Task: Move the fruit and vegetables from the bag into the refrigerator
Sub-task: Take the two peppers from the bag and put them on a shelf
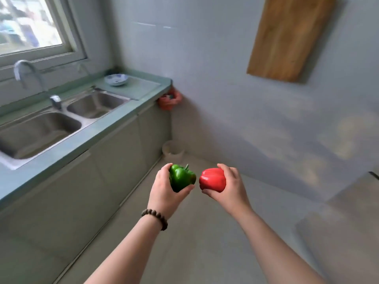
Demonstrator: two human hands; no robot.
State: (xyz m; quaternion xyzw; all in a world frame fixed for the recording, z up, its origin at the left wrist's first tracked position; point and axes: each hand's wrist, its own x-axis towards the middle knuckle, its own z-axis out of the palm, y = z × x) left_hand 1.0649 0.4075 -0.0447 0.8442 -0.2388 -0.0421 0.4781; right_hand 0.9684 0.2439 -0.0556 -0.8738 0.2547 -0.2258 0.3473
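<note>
Mid-carry, our left hand (164, 191) wraps its fingers around a glossy green bell pepper (181, 178), our right hand (229, 185) a shiny red one (212, 179), steel double sink (51, 121) at ten o'clock; next, we judge, finding the unseen refrigerator.

Motion blur, palm-covered peppers and cropped kitchen fixtures

The near side of the glossy green bell pepper (181, 178) is covered by the left hand (164, 191), and the right hand (230, 186) hides the far flank of the smooth red bell pepper (212, 179); the stainless double sink (41, 130) and the white-framed window (30, 27) run off the left edge, the orange-red object (169, 100) under the counter corner is too blurred to identify, and both forearms are cut by the bottom edge.
</note>
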